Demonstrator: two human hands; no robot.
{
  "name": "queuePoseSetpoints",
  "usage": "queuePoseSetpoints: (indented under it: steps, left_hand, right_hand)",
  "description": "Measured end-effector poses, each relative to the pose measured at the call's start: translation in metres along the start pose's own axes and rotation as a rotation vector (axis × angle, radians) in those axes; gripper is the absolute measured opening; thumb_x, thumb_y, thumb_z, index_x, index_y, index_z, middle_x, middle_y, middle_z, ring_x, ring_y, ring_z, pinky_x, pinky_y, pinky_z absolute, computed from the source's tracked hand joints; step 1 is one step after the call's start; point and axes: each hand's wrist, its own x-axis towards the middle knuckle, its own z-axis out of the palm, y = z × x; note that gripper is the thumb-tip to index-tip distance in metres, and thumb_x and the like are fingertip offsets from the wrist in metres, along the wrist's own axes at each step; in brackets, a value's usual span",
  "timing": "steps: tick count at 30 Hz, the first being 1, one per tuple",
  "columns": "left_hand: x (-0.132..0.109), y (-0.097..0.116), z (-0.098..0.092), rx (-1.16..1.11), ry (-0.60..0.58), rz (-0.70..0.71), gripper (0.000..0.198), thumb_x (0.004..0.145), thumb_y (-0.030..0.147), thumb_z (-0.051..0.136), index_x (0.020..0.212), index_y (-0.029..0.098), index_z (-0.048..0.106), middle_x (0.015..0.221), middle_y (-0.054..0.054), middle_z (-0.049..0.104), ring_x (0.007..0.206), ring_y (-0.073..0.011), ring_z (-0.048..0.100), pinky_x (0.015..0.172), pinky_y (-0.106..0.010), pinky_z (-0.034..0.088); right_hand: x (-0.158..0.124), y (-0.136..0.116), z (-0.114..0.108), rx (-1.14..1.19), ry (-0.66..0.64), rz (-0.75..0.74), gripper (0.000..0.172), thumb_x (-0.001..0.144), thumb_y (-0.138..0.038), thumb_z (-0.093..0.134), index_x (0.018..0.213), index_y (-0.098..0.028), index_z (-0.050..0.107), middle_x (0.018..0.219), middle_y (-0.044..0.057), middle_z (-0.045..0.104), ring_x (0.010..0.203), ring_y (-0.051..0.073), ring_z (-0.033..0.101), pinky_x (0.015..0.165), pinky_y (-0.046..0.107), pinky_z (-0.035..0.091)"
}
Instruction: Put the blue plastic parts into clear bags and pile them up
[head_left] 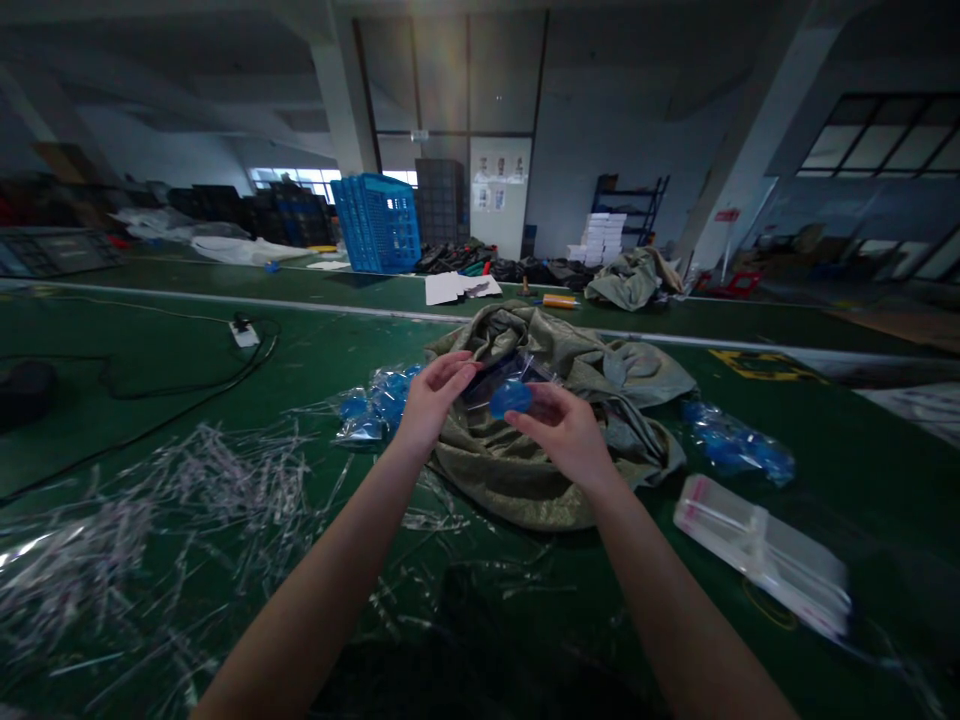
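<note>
In the middle of the head view my right hand (566,425) pinches a round blue disc (510,399) between thumb and fingers. My left hand (437,395) is closed in a pinch on the edge of a clear plastic bag (484,388), whose far side reaches toward the disc. Whether the disc is inside the bag or in front of it I cannot tell. Both hands are above an opened grey-green woven sack (517,495). Bagged blue pieces (382,400) lie just left of my left hand, and another blue bagged bundle (739,442) lies to the right of the sack.
A tied stack of clear bags (761,550) lies at front right. Thin plastic strips (217,490) litter the green table (330,330) on the left. Behind are a power strip (244,334) with cables, a blue crate (379,222), white papers (459,287) and an orange-yellow tool (560,301).
</note>
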Motion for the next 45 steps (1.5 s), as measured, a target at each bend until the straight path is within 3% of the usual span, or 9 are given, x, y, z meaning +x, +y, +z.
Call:
queuePoseSetpoints:
  steps: [4, 8, 12, 19, 26, 30, 35, 40, 45]
  left_hand:
    - [-0.004, 0.011, 0.0, 0.152, -0.135, -0.027, 0.03, 0.069, 0.039, 0.075, 0.09, 0.017, 0.074, 0.087, -0.007, 0.074, 0.083, -0.0196, 0.067, 0.078, -0.031, 0.05]
    - [-0.01, 0.013, 0.01, 0.204, -0.109, -0.022, 0.022, 0.069, 0.037, 0.075, 0.077, 0.016, 0.074, 0.078, -0.005, 0.073, 0.071, -0.0161, 0.065, 0.068, -0.027, 0.049]
    - [-0.013, 0.007, 0.019, 0.107, 0.019, -0.03, 0.021, 0.071, 0.037, 0.073, 0.076, 0.016, 0.073, 0.076, -0.004, 0.072, 0.068, -0.0137, 0.064, 0.065, -0.024, 0.049]
    - [-0.016, 0.008, 0.026, 0.045, 0.154, -0.069, 0.026, 0.07, 0.039, 0.073, 0.078, 0.014, 0.072, 0.077, -0.005, 0.071, 0.066, -0.0132, 0.062, 0.059, -0.023, 0.05]
    - [-0.013, -0.006, 0.027, 0.032, 0.15, 0.032, 0.022, 0.07, 0.036, 0.073, 0.081, 0.016, 0.074, 0.083, -0.005, 0.073, 0.08, -0.0173, 0.065, 0.077, -0.03, 0.05]
    - [-0.006, -0.018, 0.029, -0.048, 0.213, -0.018, 0.023, 0.07, 0.035, 0.074, 0.082, 0.016, 0.074, 0.088, -0.006, 0.073, 0.083, -0.0177, 0.064, 0.079, -0.03, 0.048]
    - [-0.008, -0.023, 0.03, -0.129, 0.249, -0.033, 0.024, 0.069, 0.036, 0.074, 0.083, 0.016, 0.074, 0.089, -0.006, 0.073, 0.081, -0.0164, 0.064, 0.075, -0.028, 0.048]
    - [-0.023, -0.027, 0.03, -0.026, 0.221, -0.011, 0.019, 0.068, 0.03, 0.073, 0.08, 0.015, 0.075, 0.087, -0.007, 0.074, 0.082, -0.0183, 0.065, 0.081, -0.031, 0.049]
    - [-0.037, -0.033, 0.023, -0.054, 0.319, -0.005, 0.018, 0.069, 0.029, 0.072, 0.08, 0.015, 0.074, 0.09, -0.007, 0.074, 0.085, -0.0184, 0.065, 0.083, -0.032, 0.049]
  right_hand:
    - [-0.003, -0.003, -0.005, -0.085, -0.16, 0.023, 0.039, 0.064, -0.029, 0.079, 0.1, -0.02, 0.067, 0.095, 0.004, 0.073, 0.085, 0.021, 0.068, 0.08, 0.036, 0.055]
    - [-0.004, -0.005, -0.005, -0.112, -0.204, 0.064, 0.038, 0.065, -0.029, 0.077, 0.101, -0.021, 0.068, 0.094, 0.004, 0.073, 0.083, 0.021, 0.068, 0.078, 0.036, 0.055]
    - [-0.001, -0.003, 0.0, 0.008, -0.069, 0.095, 0.039, 0.063, -0.03, 0.079, 0.099, -0.021, 0.067, 0.097, 0.004, 0.073, 0.087, 0.02, 0.068, 0.079, 0.034, 0.055]
    - [0.004, 0.008, 0.002, 0.091, 0.156, 0.092, 0.028, 0.072, -0.044, 0.071, 0.086, -0.02, 0.066, 0.078, 0.002, 0.07, 0.067, 0.017, 0.064, 0.064, 0.031, 0.054]
    - [0.002, 0.007, 0.003, -0.294, 0.334, -0.255, 0.021, 0.083, -0.038, 0.059, 0.08, -0.02, 0.067, 0.087, 0.005, 0.066, 0.084, 0.02, 0.061, 0.075, 0.032, 0.049]
    - [0.006, 0.011, 0.005, -0.438, 0.328, -0.329, 0.018, 0.085, -0.035, 0.055, 0.079, -0.02, 0.063, 0.084, 0.005, 0.062, 0.081, 0.019, 0.058, 0.073, 0.031, 0.047]
    - [0.012, 0.026, 0.003, -0.284, 0.373, -0.179, 0.024, 0.082, -0.041, 0.057, 0.083, -0.017, 0.064, 0.074, 0.003, 0.063, 0.071, 0.018, 0.058, 0.069, 0.032, 0.047]
    - [0.003, 0.031, 0.005, -0.338, 0.313, -0.251, 0.025, 0.081, -0.041, 0.059, 0.081, -0.017, 0.066, 0.081, 0.004, 0.064, 0.078, 0.018, 0.059, 0.074, 0.031, 0.047]
    - [-0.006, 0.032, 0.008, -0.35, 0.23, -0.242, 0.025, 0.078, -0.042, 0.062, 0.076, -0.017, 0.067, 0.086, 0.006, 0.066, 0.084, 0.019, 0.061, 0.077, 0.032, 0.048]
